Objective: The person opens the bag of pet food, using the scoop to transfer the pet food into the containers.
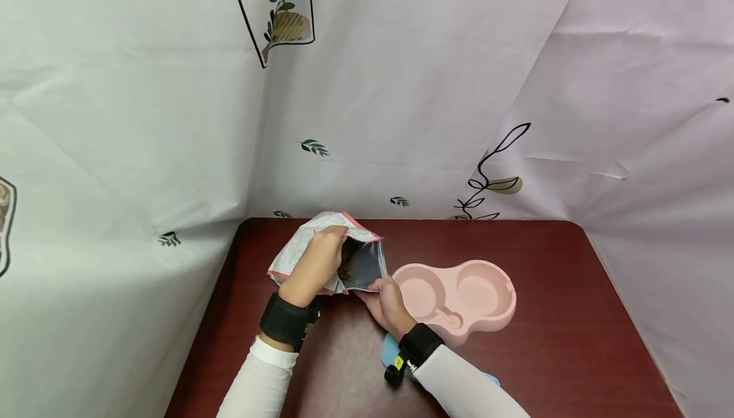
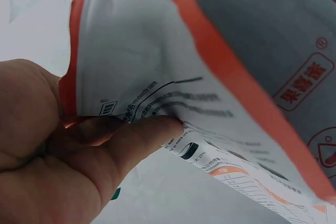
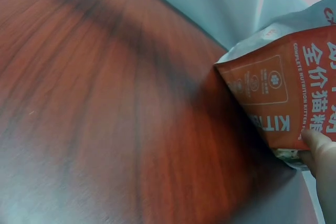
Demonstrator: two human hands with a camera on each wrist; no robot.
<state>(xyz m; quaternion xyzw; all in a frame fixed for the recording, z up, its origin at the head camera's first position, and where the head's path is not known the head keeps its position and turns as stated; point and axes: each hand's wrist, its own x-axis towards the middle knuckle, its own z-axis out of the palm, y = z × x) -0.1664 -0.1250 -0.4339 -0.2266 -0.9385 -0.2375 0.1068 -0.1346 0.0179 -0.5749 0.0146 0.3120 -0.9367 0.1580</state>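
Note:
A bag of kitten dry food [image 1: 301, 243], white on one side and orange on the other, lies tilted on the table with its mouth spread toward the right. Brown kibble [image 1: 346, 259] shows inside, against the silvery lining. My left hand [image 1: 323, 252] pinches the upper edge of the mouth. In the left wrist view, the thumb of that hand [image 2: 79, 166] presses the printed panel near its orange border. With my right hand [image 1: 390, 303] I grip the opposite lip. The right wrist view shows fingers [image 3: 316, 142] at the orange face.
Right beside my right hand stands a pink double bowl [image 1: 450, 287] with two round hollows and a small spoon-shaped recess. A light blue object [image 1: 390, 349] lies partly hidden under my right forearm. The dark red wooden table [image 1: 550, 316] meets hung white cloth [image 1: 401, 86] at its back and sides.

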